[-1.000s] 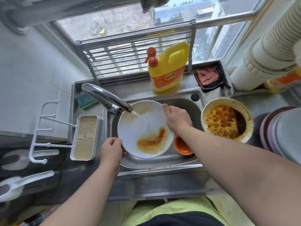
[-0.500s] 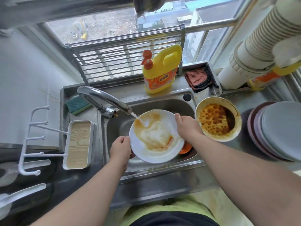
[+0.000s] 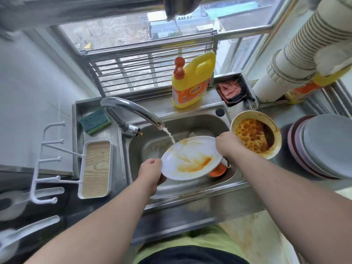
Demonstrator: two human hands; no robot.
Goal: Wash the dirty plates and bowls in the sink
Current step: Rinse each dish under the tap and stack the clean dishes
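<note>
I hold the round white plate (image 3: 192, 158), orange sauce pooled near, over the steel sink (image 3: 182, 187) under running water; left hand (image 3: 150, 170) and right hand (image 3: 226, 144) clamp its rim. Sauce-filled cream bowl (image 3: 255, 134) right.

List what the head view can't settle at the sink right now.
- Orange bowl: mostly hidden under the white plate; contents unseen.
- Right hand grip: fingers curl behind the plate's rim.
- Plate stack: cut off by the right edge; count unclear.
- Bottle label: too small to read.
- Sink drain: covered by the plate.
</note>
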